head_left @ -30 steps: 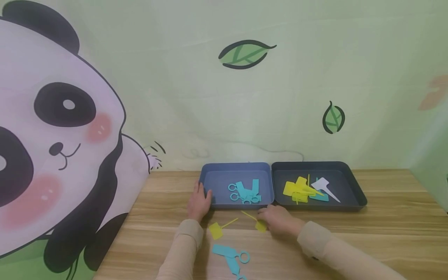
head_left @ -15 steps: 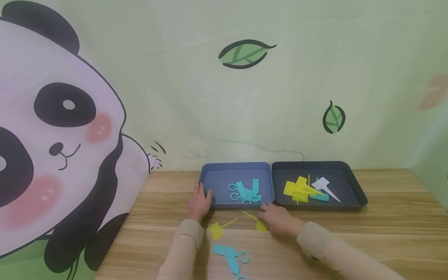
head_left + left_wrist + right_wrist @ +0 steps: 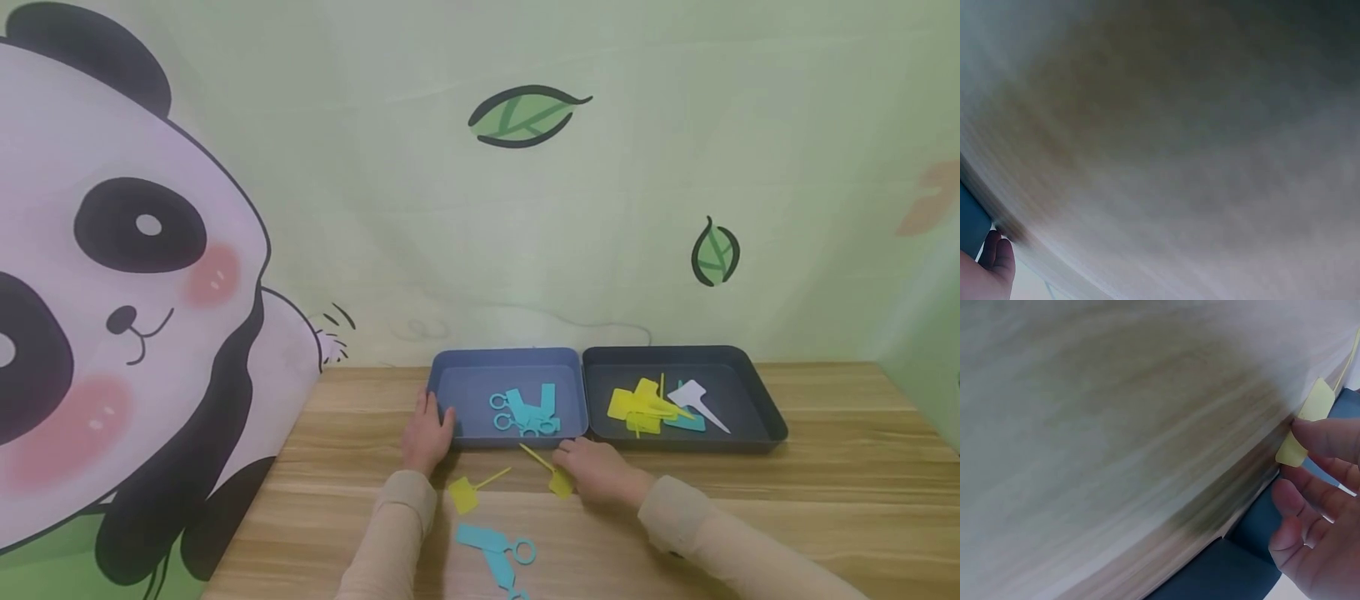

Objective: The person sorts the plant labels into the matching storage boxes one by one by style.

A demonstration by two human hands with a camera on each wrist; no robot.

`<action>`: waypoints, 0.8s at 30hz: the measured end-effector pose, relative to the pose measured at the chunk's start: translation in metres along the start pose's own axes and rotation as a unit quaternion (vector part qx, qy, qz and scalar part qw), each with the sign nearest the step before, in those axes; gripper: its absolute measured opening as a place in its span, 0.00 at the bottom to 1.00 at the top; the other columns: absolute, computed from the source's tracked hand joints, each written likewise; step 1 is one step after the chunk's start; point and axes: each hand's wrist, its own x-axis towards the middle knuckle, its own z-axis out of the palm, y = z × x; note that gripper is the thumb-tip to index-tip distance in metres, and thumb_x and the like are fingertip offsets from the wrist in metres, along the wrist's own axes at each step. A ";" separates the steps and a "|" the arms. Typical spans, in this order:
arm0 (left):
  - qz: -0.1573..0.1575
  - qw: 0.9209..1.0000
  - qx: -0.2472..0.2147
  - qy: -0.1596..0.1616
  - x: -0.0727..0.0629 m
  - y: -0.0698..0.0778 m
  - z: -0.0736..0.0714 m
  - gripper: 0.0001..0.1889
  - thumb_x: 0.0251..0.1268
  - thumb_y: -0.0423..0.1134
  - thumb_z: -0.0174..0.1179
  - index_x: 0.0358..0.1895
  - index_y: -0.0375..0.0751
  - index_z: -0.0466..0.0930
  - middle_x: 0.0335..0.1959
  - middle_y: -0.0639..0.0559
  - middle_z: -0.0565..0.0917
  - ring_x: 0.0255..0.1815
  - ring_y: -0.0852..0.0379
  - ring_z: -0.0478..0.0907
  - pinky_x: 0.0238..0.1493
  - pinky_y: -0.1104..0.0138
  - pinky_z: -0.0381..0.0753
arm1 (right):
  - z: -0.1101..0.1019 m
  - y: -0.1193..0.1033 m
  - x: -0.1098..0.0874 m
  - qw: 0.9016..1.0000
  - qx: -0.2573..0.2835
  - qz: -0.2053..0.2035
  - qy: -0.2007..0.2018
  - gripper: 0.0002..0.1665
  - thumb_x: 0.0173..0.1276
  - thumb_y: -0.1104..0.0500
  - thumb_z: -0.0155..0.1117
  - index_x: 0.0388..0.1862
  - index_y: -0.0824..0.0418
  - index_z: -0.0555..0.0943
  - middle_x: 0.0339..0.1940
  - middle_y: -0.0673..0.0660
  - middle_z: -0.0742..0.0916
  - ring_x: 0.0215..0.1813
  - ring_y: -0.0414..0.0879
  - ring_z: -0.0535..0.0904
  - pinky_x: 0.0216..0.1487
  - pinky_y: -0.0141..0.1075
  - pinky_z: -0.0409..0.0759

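My right hand (image 3: pixel 596 472) pinches a yellow tag (image 3: pixel 559 483) with a square plate and a thin stem, in front of where two trays meet. In the right wrist view, the thumb and a finger grip the plate of that yellow tag (image 3: pixel 1317 401); the other fingers curl loosely. At the front left corner of the blue tray (image 3: pixel 461 379), my left hand (image 3: pixel 427 435) rests with its fingers along the outer side. Only part of the left hand (image 3: pixel 999 265) shows in the left wrist view. A second yellow tag (image 3: pixel 463 496) lies on the table between my hands.
Several teal ring tags (image 3: pixel 547 400) lie in the blue tray. The dark tray (image 3: pixel 753 417) beside it holds yellow tags (image 3: pixel 641 404), a white T-shaped tag (image 3: pixel 688 393) and a teal piece. Nearer on the wooden table (image 3: pixel 337 433) are overlapping teal ring tags (image 3: pixel 480 537).
The yellow tag in my right hand has tilted slightly, its stem tip rising toward the blue tray. The left hand has stayed in place.
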 end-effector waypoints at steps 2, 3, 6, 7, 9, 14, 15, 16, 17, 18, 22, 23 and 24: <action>0.001 1.000 0.000 0.000 0.001 0.000 0.000 0.32 0.64 0.53 0.40 0.65 0.34 0.55 0.70 0.44 0.51 0.64 0.42 0.61 0.60 0.52 0.63 | 0.000 0.000 0.000 1.000 0.004 -0.001 0.002 0.13 0.49 0.68 0.58 0.33 0.54 0.76 0.27 0.46 0.74 0.31 0.40 0.67 0.28 0.31 0.69; 0.000 1.000 -0.001 0.000 0.001 0.000 0.000 0.32 0.64 0.53 0.40 0.65 0.34 0.55 0.70 0.44 0.51 0.64 0.42 0.60 0.60 0.52 0.63 | -0.001 -0.001 0.000 1.000 0.006 -0.001 0.003 0.13 0.49 0.68 0.58 0.33 0.54 0.76 0.27 0.45 0.74 0.30 0.40 0.67 0.28 0.31 0.69; -0.001 1.000 -0.002 0.001 0.001 0.000 0.001 0.32 0.64 0.53 0.40 0.66 0.34 0.55 0.70 0.45 0.51 0.64 0.42 0.60 0.60 0.52 0.63 | -0.002 -0.001 -0.001 1.000 0.009 -0.003 0.006 0.13 0.49 0.69 0.58 0.31 0.53 0.75 0.26 0.45 0.74 0.30 0.40 0.67 0.28 0.31 0.69; -0.002 1.000 -0.002 0.001 0.001 0.000 0.001 0.32 0.64 0.53 0.40 0.66 0.34 0.55 0.70 0.45 0.51 0.64 0.42 0.60 0.60 0.52 0.63 | -0.003 -0.002 -0.001 1.000 0.009 -0.004 0.008 0.12 0.49 0.69 0.58 0.31 0.53 0.75 0.25 0.45 0.74 0.29 0.40 0.68 0.28 0.31 0.69; -0.003 1.000 0.000 0.000 0.001 0.000 0.001 0.32 0.64 0.54 0.40 0.66 0.35 0.55 0.70 0.45 0.51 0.64 0.42 0.60 0.60 0.52 0.63 | -0.004 -0.002 -0.001 1.000 0.011 -0.003 0.008 0.12 0.49 0.68 0.59 0.30 0.53 0.74 0.25 0.45 0.74 0.29 0.40 0.67 0.28 0.31 0.69; -0.002 1.000 0.002 0.000 0.001 0.000 0.001 0.32 0.64 0.53 0.40 0.65 0.34 0.55 0.70 0.45 0.51 0.64 0.42 0.61 0.59 0.52 0.64 | -0.003 -0.002 -0.001 0.999 0.031 0.004 0.009 0.11 0.51 0.67 0.60 0.30 0.53 0.73 0.24 0.44 0.73 0.29 0.40 0.67 0.30 0.32 0.70; -0.001 1.000 0.002 0.000 0.001 0.000 0.001 0.32 0.64 0.53 0.40 0.65 0.34 0.55 0.70 0.44 0.51 0.64 0.42 0.61 0.59 0.52 0.64 | -0.003 -0.001 -0.001 0.999 0.034 0.005 0.010 0.11 0.51 0.67 0.60 0.30 0.53 0.73 0.24 0.44 0.73 0.29 0.40 0.67 0.30 0.32 0.70; -0.001 1.000 0.002 0.000 0.001 0.000 0.001 0.32 0.64 0.53 0.40 0.65 0.34 0.55 0.70 0.45 0.51 0.64 0.42 0.61 0.59 0.52 0.64 | -0.003 -0.001 -0.001 0.999 0.037 0.006 0.011 0.10 0.51 0.67 0.60 0.30 0.53 0.73 0.24 0.44 0.73 0.29 0.39 0.67 0.30 0.32 0.70; -0.002 1.000 0.001 0.000 0.001 0.000 0.001 0.32 0.64 0.53 0.40 0.65 0.34 0.55 0.70 0.45 0.51 0.64 0.41 0.61 0.59 0.52 0.63 | -0.003 -0.001 -0.001 0.999 0.039 0.008 0.013 0.10 0.51 0.67 0.60 0.29 0.53 0.73 0.24 0.44 0.73 0.29 0.39 0.67 0.30 0.32 0.70; -0.002 1.000 0.001 0.000 0.001 0.000 0.001 0.32 0.64 0.53 0.40 0.66 0.34 0.55 0.70 0.45 0.51 0.64 0.41 0.61 0.59 0.52 0.63 | -0.002 0.000 -0.001 0.999 0.040 0.010 0.012 0.10 0.52 0.66 0.60 0.29 0.53 0.73 0.23 0.44 0.73 0.29 0.39 0.66 0.30 0.31 0.70; -0.001 1.000 -0.001 0.000 0.001 0.000 0.001 0.32 0.64 0.53 0.40 0.65 0.35 0.56 0.70 0.45 0.51 0.63 0.41 0.61 0.59 0.52 0.63 | -0.003 0.000 -0.002 0.998 0.055 0.018 0.013 0.08 0.53 0.66 0.58 0.28 0.54 0.73 0.22 0.44 0.73 0.28 0.39 0.66 0.30 0.31 0.70; 0.000 1.000 -0.001 0.001 0.001 -0.001 0.001 0.32 0.64 0.53 0.40 0.65 0.34 0.56 0.70 0.45 0.51 0.63 0.41 0.62 0.59 0.52 0.64 | -0.004 0.000 -0.002 0.998 0.060 0.020 0.014 0.08 0.54 0.67 0.57 0.27 0.54 0.73 0.22 0.44 0.73 0.28 0.40 0.66 0.29 0.32 0.69; 0.001 1.000 0.000 0.002 0.001 -0.001 0.001 0.32 0.64 0.53 0.40 0.65 0.34 0.56 0.70 0.45 0.51 0.63 0.41 0.62 0.59 0.52 0.64 | -0.004 0.000 -0.003 0.997 0.066 0.022 0.013 0.07 0.54 0.67 0.57 0.27 0.54 0.73 0.22 0.45 0.73 0.28 0.40 0.66 0.29 0.32 0.69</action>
